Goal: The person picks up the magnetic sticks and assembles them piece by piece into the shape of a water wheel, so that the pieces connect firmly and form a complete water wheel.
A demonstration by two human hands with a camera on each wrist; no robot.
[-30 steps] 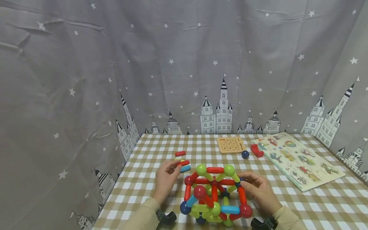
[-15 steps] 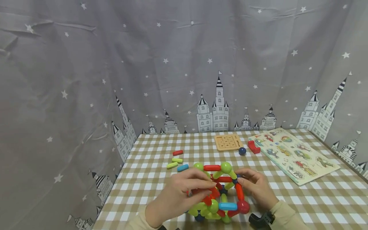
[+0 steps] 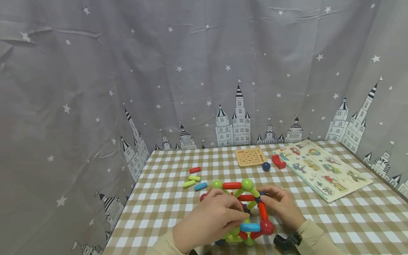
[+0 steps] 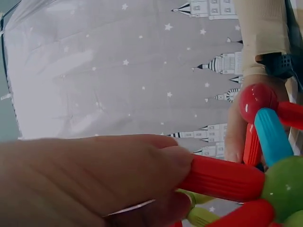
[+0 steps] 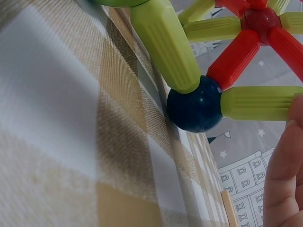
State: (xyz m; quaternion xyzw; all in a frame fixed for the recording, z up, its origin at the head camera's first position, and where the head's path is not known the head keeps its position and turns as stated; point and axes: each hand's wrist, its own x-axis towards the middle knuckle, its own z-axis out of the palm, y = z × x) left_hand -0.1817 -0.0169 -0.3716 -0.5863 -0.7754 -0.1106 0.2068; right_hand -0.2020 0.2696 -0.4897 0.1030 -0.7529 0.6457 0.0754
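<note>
A frame of coloured magnetic rods and balls [image 3: 250,227] stands on the table in front of me. My left hand [image 3: 210,219] reaches over its near left side and pinches a red rod [image 4: 227,178]; the rod's far end meets a green ball [image 4: 289,189] in the left wrist view. In the head view that rod is hidden behind the hand. My right hand [image 3: 283,206] grips the frame's right side around a dark blue ball. A lower dark blue ball [image 5: 195,105] sits close to the cloth in the right wrist view, joined to green and red rods.
Loose rods lie behind the frame on the left: a red rod [image 3: 195,170], two green rods [image 3: 189,184] and a blue rod [image 3: 200,186]. Farther back are a wooden number puzzle [image 3: 250,157], a blue ball [image 3: 266,166], a red block [image 3: 278,162] and a picture board [image 3: 323,170].
My left hand picked up a red rod from the loose pieces and brought it right and nearer, to the front of the frame. My right hand keeps its grip on the frame.
</note>
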